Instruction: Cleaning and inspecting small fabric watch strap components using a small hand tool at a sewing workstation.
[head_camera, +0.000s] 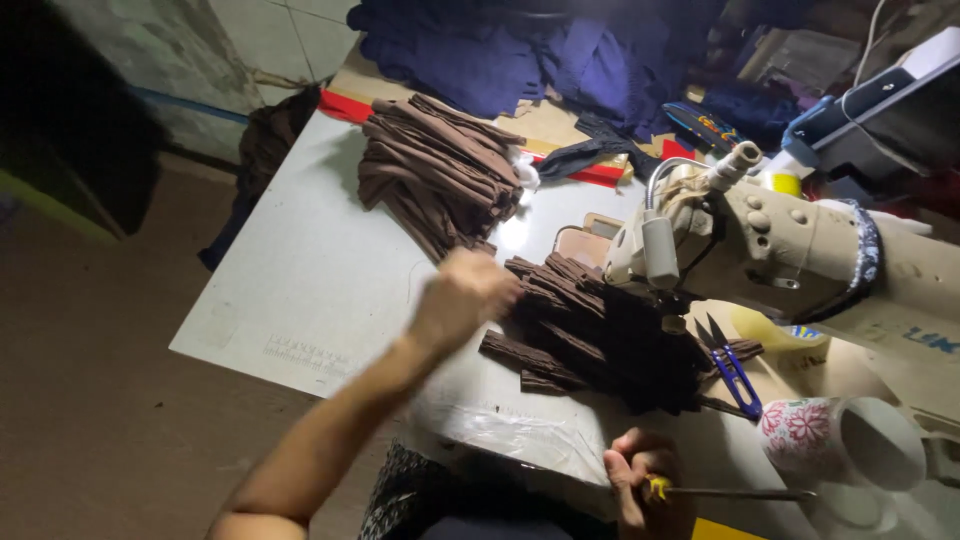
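Note:
My left hand (465, 295) is closed and rests against the left edge of a heap of dark brown fabric strips (600, 330) lying in front of a cream sewing machine (800, 240); whether it grips a strip is hard to tell. My right hand (645, 480) sits at the table's near edge, fingers wrapped around the yellow handle of a thin metal tool (730, 492) that points right. A second, larger pile of brown strips (440, 170) lies farther back on the white table (310, 260).
Blue-handled thread snips (732, 368) lie right of the near heap. A floral mug (840, 440) stands at the right front. Dark blue cloth (520, 50) is piled at the back. Clear plastic sheet (500, 425) covers the table's near edge. Bare floor lies to the left.

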